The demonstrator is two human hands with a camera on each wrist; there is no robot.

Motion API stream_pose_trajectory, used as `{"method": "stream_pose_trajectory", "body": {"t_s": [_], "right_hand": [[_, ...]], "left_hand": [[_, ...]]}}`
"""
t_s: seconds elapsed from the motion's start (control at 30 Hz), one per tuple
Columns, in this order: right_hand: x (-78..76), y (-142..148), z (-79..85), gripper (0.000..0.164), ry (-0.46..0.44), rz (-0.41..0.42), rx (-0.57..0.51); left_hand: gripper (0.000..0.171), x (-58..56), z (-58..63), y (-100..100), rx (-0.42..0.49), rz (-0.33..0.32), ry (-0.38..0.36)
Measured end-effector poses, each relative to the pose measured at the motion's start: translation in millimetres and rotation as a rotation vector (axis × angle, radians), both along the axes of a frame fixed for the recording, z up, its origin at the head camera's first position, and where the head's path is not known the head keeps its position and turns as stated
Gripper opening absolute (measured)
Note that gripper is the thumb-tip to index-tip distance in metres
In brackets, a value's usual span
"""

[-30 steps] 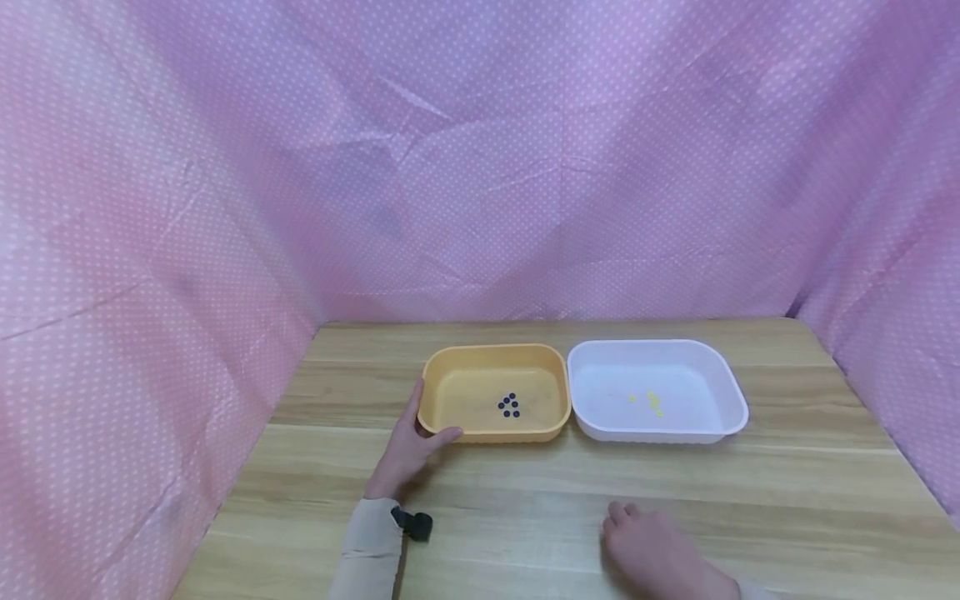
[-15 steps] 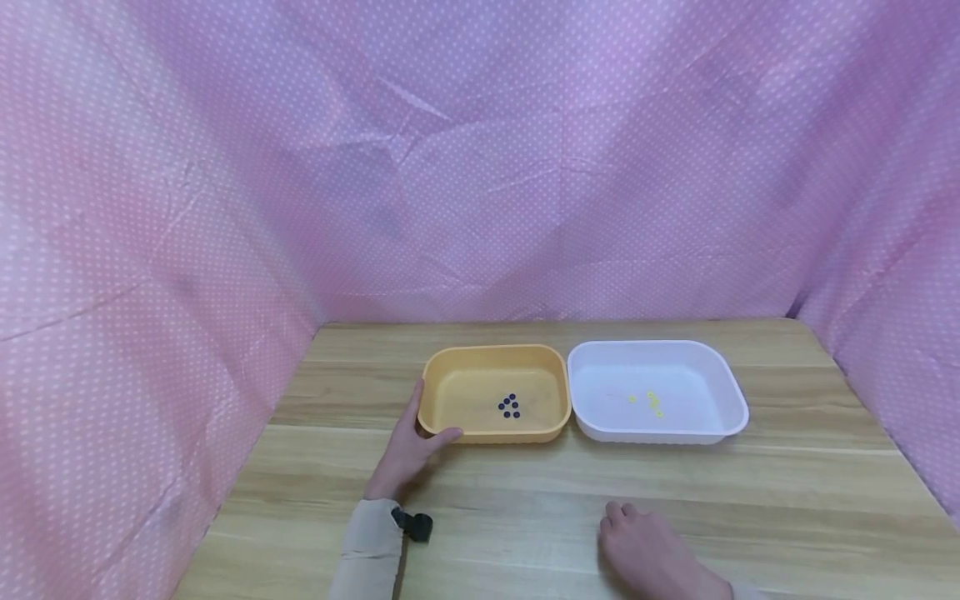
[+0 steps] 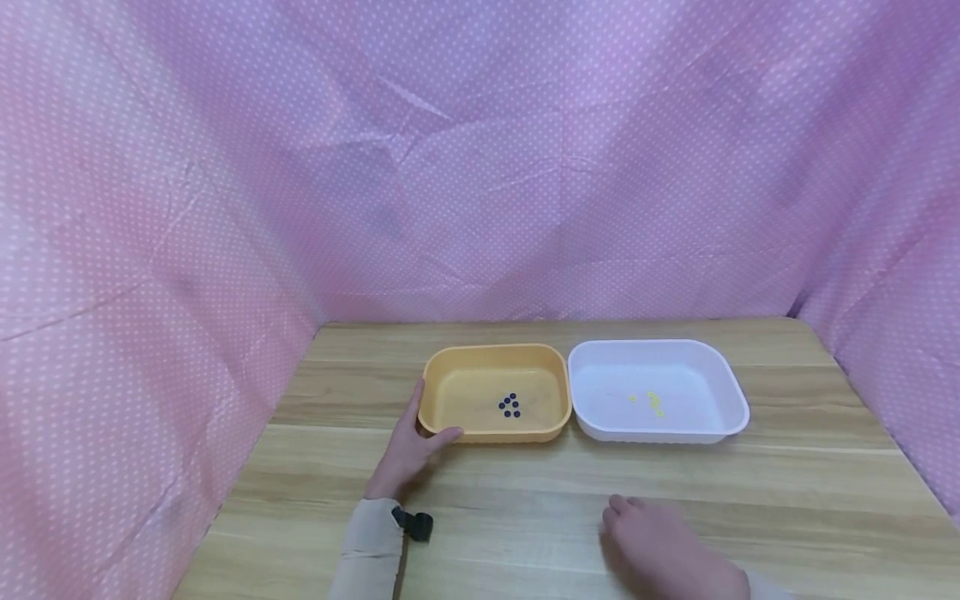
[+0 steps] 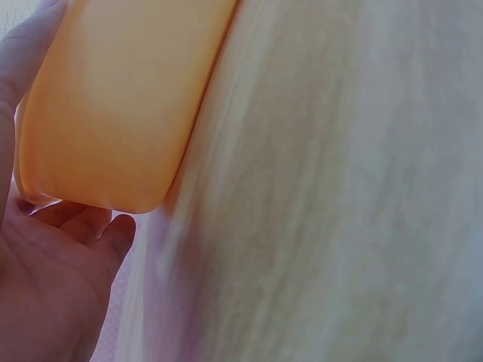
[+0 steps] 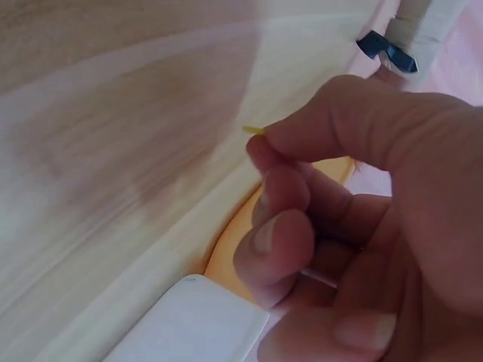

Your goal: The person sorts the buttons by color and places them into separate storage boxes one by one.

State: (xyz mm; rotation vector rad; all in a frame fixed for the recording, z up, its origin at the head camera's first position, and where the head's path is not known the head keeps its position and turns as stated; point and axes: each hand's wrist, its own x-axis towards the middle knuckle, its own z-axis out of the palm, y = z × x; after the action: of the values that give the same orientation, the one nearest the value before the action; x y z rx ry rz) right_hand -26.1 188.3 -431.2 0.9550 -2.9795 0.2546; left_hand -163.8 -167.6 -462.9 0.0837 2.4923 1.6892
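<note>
My left hand [image 3: 405, 454] grips the near left corner of an orange plastic tray [image 3: 457, 387], thumb along the front and fingers round the left side. In the left wrist view, the tray's outer wall [image 4: 124, 105] lies between thumb and fingers. Inside the tray sit several small dark round pieces [image 3: 507, 401]. My right hand [image 3: 667, 546] is over the table in front of a white tray [image 3: 637, 367]. Thumb and forefinger pinch a thin yellow piece [image 5: 253, 130], seen edge-on in the right wrist view. Several small yellow ring-like pieces [image 3: 655, 401] lie in the white tray.
The two trays stand side by side on a wooden table [image 3: 517, 517], their neighbouring rims close together. Pink dotted cloth [image 3: 480, 208] hangs behind the table and on both sides. A black strap with a small device [image 3: 416, 525] is on the left wrist.
My right hand has turned and shifted slightly, its fingertips a little farther forward. The left hand, both trays and the pieces in them look the same.
</note>
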Motion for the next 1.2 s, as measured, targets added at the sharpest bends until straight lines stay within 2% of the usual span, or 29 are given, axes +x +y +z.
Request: {"method": "stream_pose_trajectory", "body": {"t_s": [0.1,0.2,0.3,0.37,0.4,0.5,0.63,0.73,0.8,0.9,1.0,1.1,1.2], "right_hand": [[-4.7,4,3.9,0.021,-0.003,-0.023,-0.086],[-11.0,8,9.2,0.025,-0.003,-0.023,-0.172],[-18.0,14,16.3,0.024,0.007,-0.019,-0.212],[-22.7,18,22.4,0.022,0.012,-0.021,-0.234],[-24.9,20,26.2,0.021,0.01,-0.024,-0.247],[-31.0,27,38.1,0.023,-0.014,-0.053,-0.303],[-40.1,37,51.8,0.027,-0.058,-0.041,-0.473],[-51.6,46,56.7,0.026,-0.059,0.01,-0.632],[-60.6,52,58.8,0.023,-0.066,0.017,-0.702],[-74.3,64,61.3,0.014,-0.107,-0.044,-0.736],[-87.0,75,63.6,0.004,-0.22,-0.148,-0.747],[-98.8,85,63.6,0.016,-0.332,-0.238,-0.769],[-109.3,93,59.5,0.024,-0.412,-0.29,-0.79]], "left_hand": [[0.115,1.6,7.3,2,-0.005,-0.006,-0.031],[0.113,6.8,21.7,5,-0.018,-0.018,-0.048],[0.112,12.0,34.3,9,-0.033,-0.027,-0.046],[0.112,12.9,36.7,9,-0.033,-0.031,-0.043],[0.112,12.7,36.3,9,-0.027,-0.033,-0.042],[0.113,7.5,24.4,6,-0.001,-0.029,-0.042],[0.115,-0.5,3.9,0,0.019,-0.018,-0.025],[0.117,-1.5,-1.7,-1,0.019,-0.009,-0.002],[0.118,-1.0,-2.2,-1,0.016,-0.004,0.01],[0.118,0.2,-1.3,-1,0.009,0.0,0.017],[0.117,0.5,-0.9,0,-0.002,0.005,0.012],[0.116,0.3,-0.9,0,-0.015,0.011,0.008],[0.116,0.6,-1.5,0,-0.016,0.011,0.012]]}}
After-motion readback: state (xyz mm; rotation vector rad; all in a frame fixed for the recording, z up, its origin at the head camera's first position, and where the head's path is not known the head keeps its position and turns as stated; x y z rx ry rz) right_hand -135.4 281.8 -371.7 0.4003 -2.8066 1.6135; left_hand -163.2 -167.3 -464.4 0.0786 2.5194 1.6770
